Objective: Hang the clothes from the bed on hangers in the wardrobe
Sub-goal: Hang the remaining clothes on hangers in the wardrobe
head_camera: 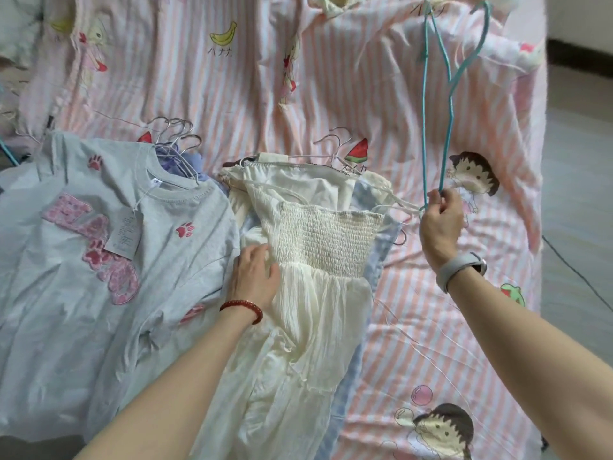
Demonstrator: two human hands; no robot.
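While the right hand [441, 220] pinches a teal hanger [444, 104], banana-print script stays unreadable.

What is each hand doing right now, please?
Left hand: open, fingers resting flat on the cream smocked dress.
Right hand: pinching the teal wire hanger and one dress strap.

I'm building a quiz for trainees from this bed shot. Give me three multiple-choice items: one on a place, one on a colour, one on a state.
1. Where does the grey T-shirt lie relative to the cream dress?
A left B right C underneath
2. What colour is the hanger being held?
A silver B teal C pink
3. What is the left hand doing?
A pinching a hanger B resting on the dress C hanging idle

Key: 1 A, it lies towards the picture's left; 2 B, the right hand pinches teal wire; 3 B, its fingers lie on the fabric.
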